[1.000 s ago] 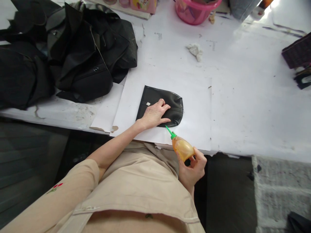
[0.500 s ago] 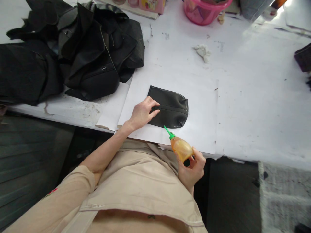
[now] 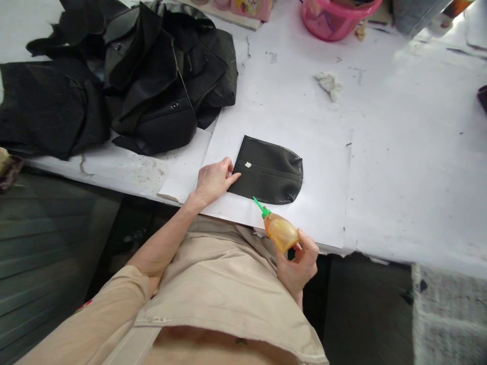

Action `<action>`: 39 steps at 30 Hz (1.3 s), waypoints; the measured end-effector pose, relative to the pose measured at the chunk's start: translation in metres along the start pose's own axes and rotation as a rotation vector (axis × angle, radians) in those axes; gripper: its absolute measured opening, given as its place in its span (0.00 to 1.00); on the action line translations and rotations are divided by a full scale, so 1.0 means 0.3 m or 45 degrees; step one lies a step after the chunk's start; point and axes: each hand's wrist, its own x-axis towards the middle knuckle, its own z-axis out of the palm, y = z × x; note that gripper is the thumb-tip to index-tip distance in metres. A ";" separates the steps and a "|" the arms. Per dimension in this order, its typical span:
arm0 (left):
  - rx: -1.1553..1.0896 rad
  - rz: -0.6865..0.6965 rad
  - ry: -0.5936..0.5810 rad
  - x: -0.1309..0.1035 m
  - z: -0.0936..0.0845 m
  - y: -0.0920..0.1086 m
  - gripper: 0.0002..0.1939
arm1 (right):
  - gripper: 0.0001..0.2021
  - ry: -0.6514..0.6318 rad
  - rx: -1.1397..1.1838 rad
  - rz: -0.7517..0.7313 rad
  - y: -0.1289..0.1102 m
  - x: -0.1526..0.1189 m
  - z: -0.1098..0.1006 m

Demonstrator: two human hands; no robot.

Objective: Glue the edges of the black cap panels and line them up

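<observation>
A black piece [image 3: 268, 175] with one rounded end lies flat on white paper near the table's front edge. On it, near its straight left end, sits a small white patch [image 3: 248, 165]. My left hand [image 3: 215, 182] rests at that left end, its thumb on the black surface and its other fingers curled at the edge; whether they pinch it is hard to see. Held in my right hand [image 3: 299, 261] is an amber squeeze bottle [image 3: 282, 232], its green nozzle [image 3: 261, 207] pointing up and left, the tip by the black piece's lower edge.
A heap of black pieces [image 3: 152, 101] covers the table's left part. Toward the back stand a pink basket [image 3: 335, 23] and a grey container [image 3: 413, 15]. A crumpled white scrap [image 3: 329, 85] lies on the white table [image 3: 411, 152]. Grey woven fabric [image 3: 449, 314] is at the lower right.
My left hand has drawn back left to the black piece's straight end, and the white patch now shows. The bottle has shifted slightly left. The view has moved a little.
</observation>
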 end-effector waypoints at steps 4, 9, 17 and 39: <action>0.012 -0.010 -0.031 0.002 -0.001 0.000 0.11 | 0.27 -0.032 -0.018 -0.044 0.000 0.006 0.016; 0.012 -0.012 -0.038 0.006 0.008 -0.010 0.10 | 0.29 -0.068 0.001 -0.130 0.001 0.023 0.042; 0.002 -0.026 -0.064 0.007 0.003 -0.007 0.10 | 0.25 -0.162 0.036 -0.183 -0.038 0.055 0.076; -0.048 -0.049 -0.114 0.019 -0.001 -0.017 0.10 | 0.24 -0.320 0.307 0.278 -0.057 0.130 0.144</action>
